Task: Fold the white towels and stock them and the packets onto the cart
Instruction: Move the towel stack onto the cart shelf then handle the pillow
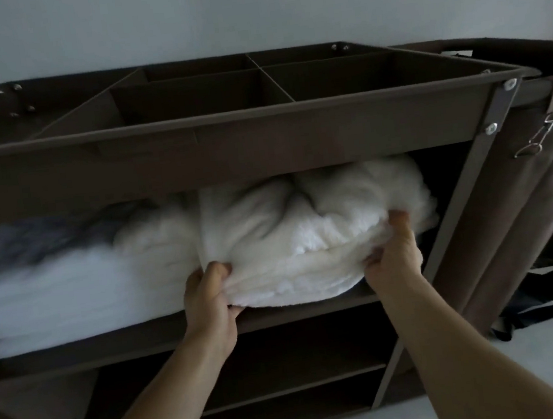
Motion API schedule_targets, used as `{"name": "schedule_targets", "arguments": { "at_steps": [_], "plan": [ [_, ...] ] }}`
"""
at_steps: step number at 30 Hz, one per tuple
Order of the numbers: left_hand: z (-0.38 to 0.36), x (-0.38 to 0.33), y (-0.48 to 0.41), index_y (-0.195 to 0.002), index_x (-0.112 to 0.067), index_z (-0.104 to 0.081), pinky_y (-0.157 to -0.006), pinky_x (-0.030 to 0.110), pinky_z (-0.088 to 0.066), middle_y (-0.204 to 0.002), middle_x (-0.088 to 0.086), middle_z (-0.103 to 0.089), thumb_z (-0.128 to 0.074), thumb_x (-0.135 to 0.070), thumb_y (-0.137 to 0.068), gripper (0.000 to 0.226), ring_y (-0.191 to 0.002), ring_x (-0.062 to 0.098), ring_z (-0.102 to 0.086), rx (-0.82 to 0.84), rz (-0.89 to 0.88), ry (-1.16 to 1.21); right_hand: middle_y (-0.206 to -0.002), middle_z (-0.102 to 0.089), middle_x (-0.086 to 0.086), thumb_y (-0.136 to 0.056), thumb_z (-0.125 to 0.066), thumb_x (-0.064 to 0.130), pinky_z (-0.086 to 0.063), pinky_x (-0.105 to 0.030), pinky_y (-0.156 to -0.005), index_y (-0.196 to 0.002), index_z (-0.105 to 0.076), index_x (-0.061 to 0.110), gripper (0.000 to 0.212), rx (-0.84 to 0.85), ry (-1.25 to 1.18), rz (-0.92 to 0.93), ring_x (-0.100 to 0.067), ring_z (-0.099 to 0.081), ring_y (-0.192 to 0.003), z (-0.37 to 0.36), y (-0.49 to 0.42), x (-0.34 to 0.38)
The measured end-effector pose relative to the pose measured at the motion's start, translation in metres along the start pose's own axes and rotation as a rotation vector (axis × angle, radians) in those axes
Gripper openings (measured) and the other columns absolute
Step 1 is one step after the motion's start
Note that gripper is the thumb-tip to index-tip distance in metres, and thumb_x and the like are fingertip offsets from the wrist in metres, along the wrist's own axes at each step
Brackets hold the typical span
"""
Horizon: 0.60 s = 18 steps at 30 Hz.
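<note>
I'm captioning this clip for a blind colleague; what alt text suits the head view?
The left hand and right hand grip a bulky folded white towel on the upper shelf of a dark brown fabric cart, beside a stack of white towels.

Hotel housekeeping area: brown cart [227, 153] w/ shelves, white towels [70, 284], plain wall [245, 9].

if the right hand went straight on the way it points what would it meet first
The white towel it grips: the right hand points into the cart shelf, so it would push that deeper. Space behind looks free, but depth is unclear.
</note>
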<state>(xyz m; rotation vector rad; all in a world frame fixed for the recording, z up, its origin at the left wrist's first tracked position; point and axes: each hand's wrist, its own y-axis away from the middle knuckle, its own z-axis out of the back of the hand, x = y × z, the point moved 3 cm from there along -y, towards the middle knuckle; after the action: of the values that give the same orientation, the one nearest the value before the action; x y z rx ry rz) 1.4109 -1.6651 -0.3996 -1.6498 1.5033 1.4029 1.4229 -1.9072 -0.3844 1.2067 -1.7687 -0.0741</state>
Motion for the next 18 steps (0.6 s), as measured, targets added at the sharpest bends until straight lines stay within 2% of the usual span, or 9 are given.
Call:
{"name": "schedule_targets", "arguments": {
  "at_steps": [2, 4, 7, 9, 11, 13, 15, 16, 18],
  "plan": [
    [-0.007, 0.001, -0.003, -0.125, -0.002, -0.055, -0.071, 0.041, -0.06, -0.116, 0.017, -0.067, -0.059, -0.025, -0.082, 0.049, -0.097, 0.031, -0.069, -0.096, 0.009, -0.004, -0.099, -0.071, 0.001, -0.067, -0.082, 0.044, -0.047, -0.023, -0.045, -0.127, -0.061, 0.016, 0.069, -0.112, 0.023, -0.034, -0.015, -0.064, -0.064, 0.009, 0.0, -0.007],
    [-0.013, -0.001, -0.004, -0.123, -0.005, -0.055, -0.069, 0.04, -0.059, -0.116, 0.015, -0.065, -0.056, -0.027, -0.086, 0.044, -0.095, 0.029, -0.067, -0.128, 0.009, -0.051, -0.107, -0.068, -0.003, -0.062, -0.079, 0.048, -0.044, -0.026, -0.046, -0.131, -0.057, 0.018, 0.079, -0.173, 0.055, -0.053, -0.018, -0.06, -0.069, 0.012, 0.002, -0.009],
    [-0.018, -0.006, 0.004, -0.121, -0.012, -0.051, -0.071, 0.04, -0.055, -0.111, 0.008, -0.059, -0.053, -0.027, -0.09, 0.035, -0.092, 0.025, -0.061, -0.161, 0.001, -0.1, -0.127, -0.064, -0.007, -0.062, -0.077, 0.049, -0.048, -0.032, -0.06, -0.137, -0.05, 0.019, 0.085, -0.122, 0.173, -0.016, -0.024, -0.064, -0.094, 0.012, 0.016, -0.003],
    [-0.018, -0.01, 0.012, -0.125, -0.014, -0.046, -0.07, 0.037, -0.052, -0.115, 0.006, -0.054, -0.056, -0.029, -0.091, 0.038, -0.092, 0.023, -0.057, -0.191, -0.022, -0.162, -0.15, -0.041, -0.001, -0.076, -0.075, 0.037, -0.048, -0.035, -0.087, -0.149, -0.036, 0.024, 0.084, -0.07, 0.323, 0.217, -0.023, -0.05, -0.126, 0.016, 0.038, 0.004],
    [-0.016, -0.019, 0.023, -0.134, -0.013, -0.041, -0.079, 0.041, -0.049, -0.134, 0.011, -0.043, -0.062, -0.028, -0.09, 0.051, -0.107, 0.029, -0.053, -0.28, -0.202, -0.461, -0.151, -0.031, 0.008, -0.086, -0.066, 0.026, -0.037, -0.029, -0.105, -0.148, -0.035, 0.024, 0.069, 0.082, 0.573, 0.762, -0.013, -0.033, -0.139, 0.011, 0.071, 0.016],
    [-0.021, -0.035, 0.039, -0.137, -0.009, -0.043, -0.098, 0.048, -0.043, -0.142, 0.015, -0.038, -0.063, -0.023, -0.088, 0.054, -0.128, 0.034, -0.041, -0.317, -0.686, -0.924, -0.142, -0.045, 0.004, -0.089, -0.052, 0.03, -0.036, -0.026, -0.105, -0.136, -0.052, 0.018, 0.048, 0.292, 0.922, 1.228, -0.014, -0.039, -0.132, -0.007, 0.087, 0.02],
    [-0.043, -0.041, 0.044, -0.131, -0.009, -0.053, -0.108, 0.051, -0.034, -0.141, 0.014, -0.045, -0.053, -0.024, -0.088, 0.045, -0.135, 0.033, -0.037, -0.148, -1.119, -1.307, -0.138, -0.056, -0.004, -0.093, -0.027, 0.041, -0.035, -0.038, -0.108, -0.13, -0.06, 0.015, 0.056, 0.426, 1.341, 1.339, -0.024, -0.045, -0.13, -0.033, 0.071, 0.017],
    [-0.054, -0.04, 0.039, -0.132, -0.009, -0.055, -0.111, 0.052, -0.031, -0.143, 0.014, -0.046, -0.045, -0.029, -0.09, 0.048, -0.137, 0.032, -0.037, -0.012, -1.175, -1.474, -0.143, -0.053, -0.006, -0.092, -0.014, 0.047, -0.03, -0.043, -0.112, -0.136, -0.057, 0.017, 0.068, 0.458, 1.536, 1.327, -0.028, -0.042, -0.135, -0.044, 0.06, 0.017],
    [-0.073, -0.041, 0.029, -0.145, -0.01, -0.046, -0.119, 0.047, -0.02, -0.155, 0.011, -0.038, -0.018, -0.043, -0.09, 0.069, -0.146, 0.027, -0.029, 0.178, -1.045, -1.7, -0.158, -0.036, -0.004, -0.085, 0.004, 0.056, -0.015, -0.05, -0.119, -0.151, -0.04, 0.024, 0.085, 0.502, 1.89, 1.298, -0.029, -0.026, -0.147, -0.06, 0.042, 0.017]
  ]
}}
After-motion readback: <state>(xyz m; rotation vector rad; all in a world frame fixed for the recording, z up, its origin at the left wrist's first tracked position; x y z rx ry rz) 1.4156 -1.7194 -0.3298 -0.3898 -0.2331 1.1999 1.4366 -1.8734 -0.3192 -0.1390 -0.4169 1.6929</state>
